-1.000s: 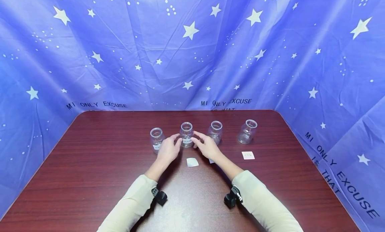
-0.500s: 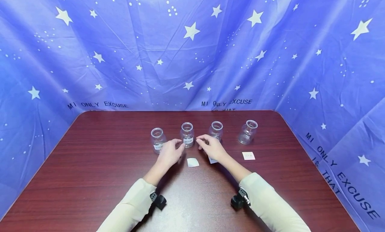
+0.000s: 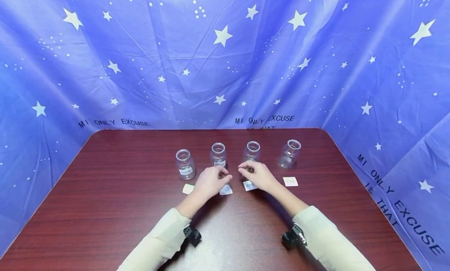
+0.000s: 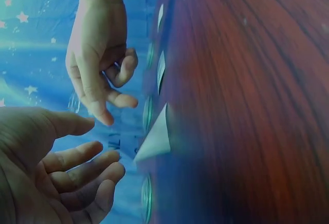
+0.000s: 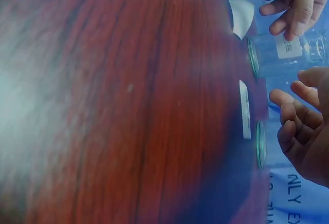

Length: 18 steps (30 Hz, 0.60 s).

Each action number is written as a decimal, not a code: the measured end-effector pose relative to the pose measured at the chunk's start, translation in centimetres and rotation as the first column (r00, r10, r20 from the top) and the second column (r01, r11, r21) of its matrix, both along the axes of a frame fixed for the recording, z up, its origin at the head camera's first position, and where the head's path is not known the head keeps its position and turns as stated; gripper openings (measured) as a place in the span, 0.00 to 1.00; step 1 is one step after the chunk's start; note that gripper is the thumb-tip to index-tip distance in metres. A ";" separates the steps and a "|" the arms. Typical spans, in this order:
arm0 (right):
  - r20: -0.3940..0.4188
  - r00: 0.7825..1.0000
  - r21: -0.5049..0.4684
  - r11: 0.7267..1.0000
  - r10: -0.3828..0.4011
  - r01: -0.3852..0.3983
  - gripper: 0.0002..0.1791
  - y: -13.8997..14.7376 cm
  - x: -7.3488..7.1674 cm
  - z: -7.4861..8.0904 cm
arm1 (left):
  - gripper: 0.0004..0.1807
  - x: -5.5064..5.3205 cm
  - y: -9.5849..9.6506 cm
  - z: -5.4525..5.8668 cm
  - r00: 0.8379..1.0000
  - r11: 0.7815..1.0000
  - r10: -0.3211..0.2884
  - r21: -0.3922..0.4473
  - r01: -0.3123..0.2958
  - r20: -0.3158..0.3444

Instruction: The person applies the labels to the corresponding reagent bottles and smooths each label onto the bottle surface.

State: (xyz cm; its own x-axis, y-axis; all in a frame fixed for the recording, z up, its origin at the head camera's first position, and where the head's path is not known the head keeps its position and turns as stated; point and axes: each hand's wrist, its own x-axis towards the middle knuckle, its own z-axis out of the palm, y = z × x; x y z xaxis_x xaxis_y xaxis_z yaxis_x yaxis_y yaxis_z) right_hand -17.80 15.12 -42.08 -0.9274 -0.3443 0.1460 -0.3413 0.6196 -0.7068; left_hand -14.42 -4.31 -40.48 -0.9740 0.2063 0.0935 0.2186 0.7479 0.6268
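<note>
My left hand [image 3: 212, 181] hovers above the table with fingers loosely bent and nothing between them, over a pale paper piece [image 3: 226, 191] and before a clear glass jar with a white label [image 3: 218, 150]. My right hand [image 3: 259, 175], also holding nothing, is in front of an unlabelled glass jar [image 3: 253, 147], partly covering it. Beneath that hand lies a white paper label with writing [image 3: 249, 186]. Both hands [image 4: 100, 54] appear apart from the jars in the left wrist view. The right wrist view shows the labelled jar's printed sticker [image 5: 289, 47] between the two hands.
Another labelled jar [image 3: 185, 163] stands at the left of the row, with a cream paper piece [image 3: 188, 189] before it. At the right end stands an unlabelled jar [image 3: 289, 157], with a written paper label [image 3: 290, 181] in front. A starry blue curtain [image 3: 197, 60] hangs behind the table [image 3: 105, 193].
Both hands have come away from the second jar from the left, which bears its label. The left hand has shifted right and nearer; the right hand has moved right.
</note>
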 end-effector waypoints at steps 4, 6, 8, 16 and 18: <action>-0.016 1.000 0.023 1.000 0.012 -0.012 0.10 0.8 0.1 -0.1 | 0.08 0.0 1.3 -0.1 0.998 0.998 -0.059 -0.019 0.060 0.016; -0.010 1.000 0.038 0.999 0.012 -0.012 0.10 1.2 0.2 -0.2 | 0.08 0.0 2.0 -0.2 0.997 0.996 -0.080 -0.035 0.081 0.021; 0.004 1.000 0.060 0.998 0.011 -0.011 0.09 1.5 0.3 -0.2 | 0.09 0.1 2.5 -0.3 0.995 0.994 -0.097 -0.044 0.098 0.019; 0.062 0.998 0.108 0.993 0.029 -0.036 0.09 3.1 1.0 -0.2 | 0.10 0.0 4.2 -0.7 0.990 0.985 -0.139 -0.102 0.139 0.011; 0.058 0.998 0.115 0.993 0.034 -0.041 0.08 3.4 1.1 -0.3 | 0.11 0.0 4.5 -0.8 0.991 0.984 -0.133 -0.119 0.135 0.025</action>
